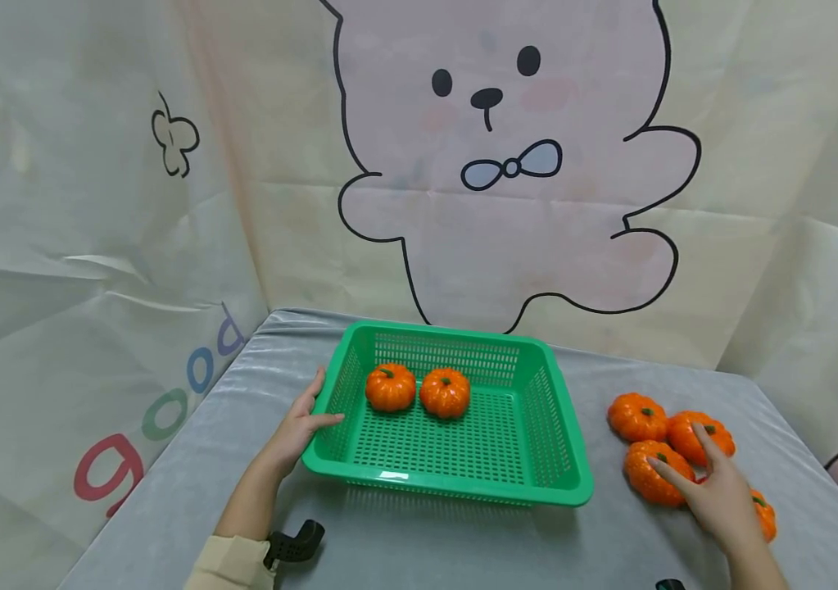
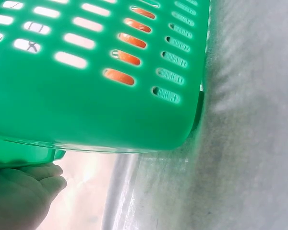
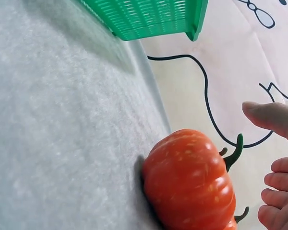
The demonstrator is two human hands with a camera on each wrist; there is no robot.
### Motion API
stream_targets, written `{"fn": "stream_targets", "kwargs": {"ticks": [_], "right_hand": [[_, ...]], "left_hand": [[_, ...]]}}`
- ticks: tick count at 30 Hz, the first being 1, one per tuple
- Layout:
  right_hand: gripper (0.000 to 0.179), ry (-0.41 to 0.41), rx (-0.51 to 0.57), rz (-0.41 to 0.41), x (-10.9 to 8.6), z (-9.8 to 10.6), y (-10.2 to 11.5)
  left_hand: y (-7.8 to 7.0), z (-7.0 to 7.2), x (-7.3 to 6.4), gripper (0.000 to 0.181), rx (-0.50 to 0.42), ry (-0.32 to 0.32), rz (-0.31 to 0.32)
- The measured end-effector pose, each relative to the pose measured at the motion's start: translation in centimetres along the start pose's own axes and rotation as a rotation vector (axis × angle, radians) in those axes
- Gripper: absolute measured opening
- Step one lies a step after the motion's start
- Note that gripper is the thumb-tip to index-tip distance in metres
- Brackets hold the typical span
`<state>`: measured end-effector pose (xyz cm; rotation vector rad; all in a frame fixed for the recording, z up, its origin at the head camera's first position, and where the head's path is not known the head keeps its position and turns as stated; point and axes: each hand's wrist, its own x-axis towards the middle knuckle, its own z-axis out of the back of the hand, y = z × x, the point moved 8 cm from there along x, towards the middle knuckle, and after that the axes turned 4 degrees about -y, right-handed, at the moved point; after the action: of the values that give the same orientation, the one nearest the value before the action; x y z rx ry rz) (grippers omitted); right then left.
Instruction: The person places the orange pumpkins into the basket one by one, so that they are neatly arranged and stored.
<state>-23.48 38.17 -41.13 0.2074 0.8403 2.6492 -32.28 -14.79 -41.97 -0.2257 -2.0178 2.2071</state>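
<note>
A green plastic basket (image 1: 455,489) with slotted walls stands in the middle of the table. Two orange toy pumpkins (image 1: 391,388) lie inside it, toward the left. My left hand (image 1: 293,434) grips the basket's left rim, its thumb over the edge; in the left wrist view its fingers (image 2: 50,179) tuck beneath the rim. Several more pumpkins (image 1: 636,418) cluster at the right, and my right hand (image 1: 721,500) hovers over them, thumb and fingers spread. In the right wrist view, a gap separates that hand from the nearest pumpkin (image 3: 189,182). The hand partly hides some pumpkins.
A grey cloth (image 1: 463,549) covers the table. Behind it hangs a pale backdrop (image 1: 301,254) with a cartoon bear, continuing along both sides. A black device (image 1: 299,542) sits at the left wrist.
</note>
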Motion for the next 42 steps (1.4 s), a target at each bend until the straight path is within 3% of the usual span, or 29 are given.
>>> {"fn": "stream_targets", "kwargs": {"ticks": [4, 10, 27, 32, 42], "right_hand": [[0.099, -0.065, 0.014, -0.051, -0.3, 0.1, -1.0], [0.1, -0.078, 0.005, -0.079, -0.1, -0.1, -2.1], [0.095, -0.148, -0.053, -0.058, -0.2, 0.5, -2.9], [0.091, -0.174, -0.059, 0.0, -0.4, 0.5, -2.8], [0.097, -0.015, -0.124, 0.035, 0.1, -1.8, -1.7]], "left_hand": [[0.0, 0.0, 0.0, 0.085, 0.002, -0.004, 0.004], [-0.1, 0.0, -0.1, 0.085, -0.001, -0.003, 0.002], [0.0, -0.1, 0.0, 0.086, -0.006, 0.002, -0.002], [0.0, -0.1, 0.0, 0.086, -0.007, 0.006, -0.002], [0.1, -0.1, 0.0, 0.086, -0.018, 0.008, 0.009]]}}
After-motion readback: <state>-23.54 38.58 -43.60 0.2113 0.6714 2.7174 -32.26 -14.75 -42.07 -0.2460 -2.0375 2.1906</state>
